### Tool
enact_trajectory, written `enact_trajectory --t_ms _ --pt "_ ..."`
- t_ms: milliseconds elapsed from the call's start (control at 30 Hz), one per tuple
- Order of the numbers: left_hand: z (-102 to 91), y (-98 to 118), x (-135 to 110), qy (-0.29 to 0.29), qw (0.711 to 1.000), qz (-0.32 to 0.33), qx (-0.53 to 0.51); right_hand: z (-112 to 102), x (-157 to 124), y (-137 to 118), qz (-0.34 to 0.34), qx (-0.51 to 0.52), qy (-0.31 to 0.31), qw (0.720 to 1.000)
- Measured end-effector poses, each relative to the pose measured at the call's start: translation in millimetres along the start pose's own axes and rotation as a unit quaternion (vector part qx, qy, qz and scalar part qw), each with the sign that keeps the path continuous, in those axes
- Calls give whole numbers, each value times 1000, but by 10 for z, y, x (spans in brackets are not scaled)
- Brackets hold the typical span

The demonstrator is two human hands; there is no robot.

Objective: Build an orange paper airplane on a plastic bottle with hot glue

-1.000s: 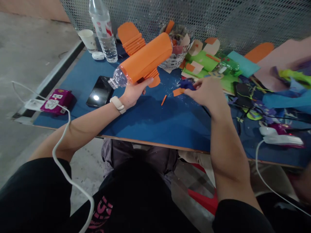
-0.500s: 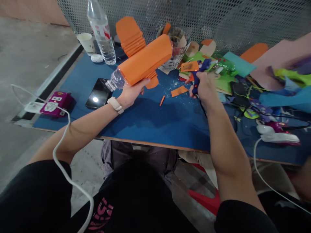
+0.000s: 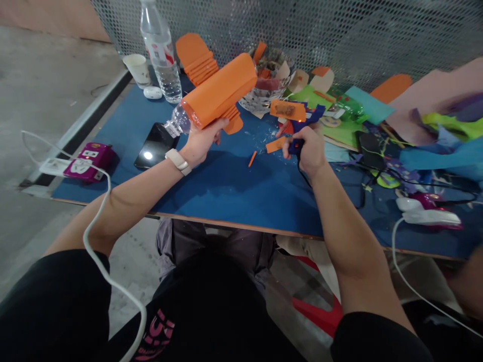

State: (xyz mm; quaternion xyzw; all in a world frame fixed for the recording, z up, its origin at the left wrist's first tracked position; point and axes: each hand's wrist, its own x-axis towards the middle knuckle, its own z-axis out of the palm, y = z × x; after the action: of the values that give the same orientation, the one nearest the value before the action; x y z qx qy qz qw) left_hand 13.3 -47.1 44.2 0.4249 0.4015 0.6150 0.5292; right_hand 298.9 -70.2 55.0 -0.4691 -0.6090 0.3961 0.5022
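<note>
My left hand (image 3: 204,142) grips a clear plastic bottle wrapped in orange paper (image 3: 222,93), its bare neck pointing to the lower left. Pleated orange paper wings stick out on both sides of the wrap. In my right hand (image 3: 307,146) is a blue glue gun (image 3: 311,115) with a small lit orange light and a black cord; its nozzle is hard to make out. An orange paper piece with a dark smear (image 3: 288,109) lies close by the gun's front. Below that are another orange scrap (image 3: 275,145) and a thin orange strip (image 3: 252,159) on the blue table (image 3: 226,191).
A water bottle (image 3: 163,60), paper cup (image 3: 137,70), white case (image 3: 152,93), black phone (image 3: 154,147) and purple power adapter (image 3: 90,161) stand left. Behind is a scrap basket (image 3: 264,98) by the mesh panel. Coloured paper, cords and a second purple adapter (image 3: 426,201) crowd the right.
My right hand has moved left with the glue gun, nearer to the wrapped bottle. My left hand has shifted the wrapped bottle slightly left.
</note>
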Motion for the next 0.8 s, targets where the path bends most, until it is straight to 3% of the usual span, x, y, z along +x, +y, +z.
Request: enact_trajectory --t_ms 167,433,633,800 --pt "29 96 -14 21 999 -18 -23 89 -27 32 -37 66 -56 996" --pt "-6 76 -5 -26 999 -17 -22 268 -102 47 -46 -4 -104 994" --pt "-79 -46 47 -77 997 6 2 287 -102 75 -61 -21 -112 992" --pt "-116 -111 80 -81 997 -3 15 303 -131 32 -56 -44 -114 991"
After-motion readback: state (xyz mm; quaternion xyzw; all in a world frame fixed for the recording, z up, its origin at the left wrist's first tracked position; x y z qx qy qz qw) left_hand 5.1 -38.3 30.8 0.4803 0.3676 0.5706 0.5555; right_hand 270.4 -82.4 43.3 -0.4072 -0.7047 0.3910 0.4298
